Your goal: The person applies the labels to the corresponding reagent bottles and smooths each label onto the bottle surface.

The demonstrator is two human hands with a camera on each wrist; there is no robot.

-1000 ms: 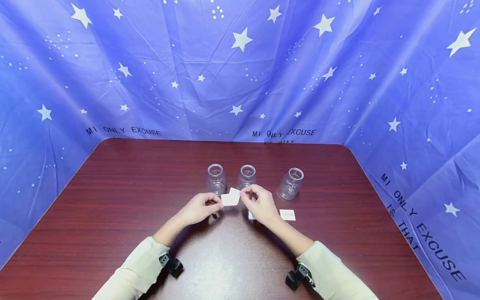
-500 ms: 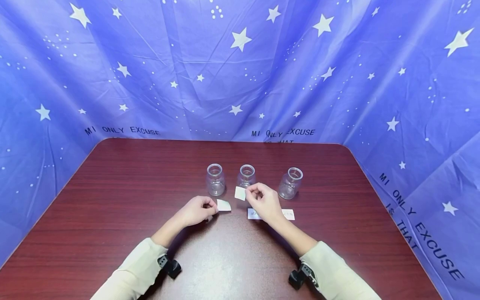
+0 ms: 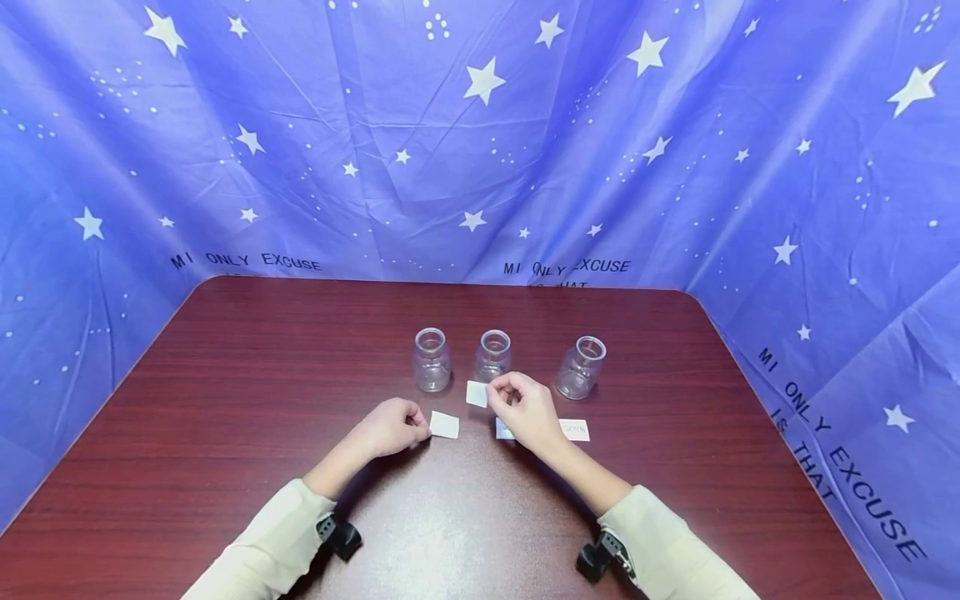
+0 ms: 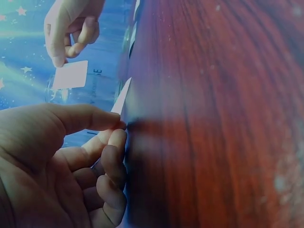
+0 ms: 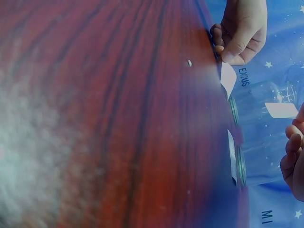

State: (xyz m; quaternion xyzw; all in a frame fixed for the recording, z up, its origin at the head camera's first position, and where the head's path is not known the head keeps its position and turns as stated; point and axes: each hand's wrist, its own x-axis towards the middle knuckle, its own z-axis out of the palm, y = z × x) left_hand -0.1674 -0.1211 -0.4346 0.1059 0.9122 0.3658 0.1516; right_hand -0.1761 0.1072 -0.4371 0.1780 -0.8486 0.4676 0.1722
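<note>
My left hand [image 3: 390, 427] pinches the edge of a small white paper card [image 3: 445, 425] between thumb and forefinger, low over the table before the left glass jar [image 3: 432, 367]. In the left wrist view this card [image 4: 122, 97] appears nearly edge-on. Another white card [image 3: 477, 393] is pinched by my right hand [image 3: 528, 408], raised in front of the middle jar [image 3: 492, 354]; the right wrist view shows that card [image 5: 281, 110] too. Beneath the right hand lies a card [image 3: 503, 429], mostly hidden. A card with writing [image 3: 576, 430] lies just right of that hand.
A third lidless glass jar [image 3: 581, 369] stands to the right, behind the written card. All three jars are upright on the dark red wooden table [image 3: 262, 358]. A blue star-printed curtain [image 3: 420, 125] hangs around the table's back and sides.
The two held cards overlapped a second ago and have come apart. My left hand has lowered its card toward the table; my right hand has shifted only slightly.
</note>
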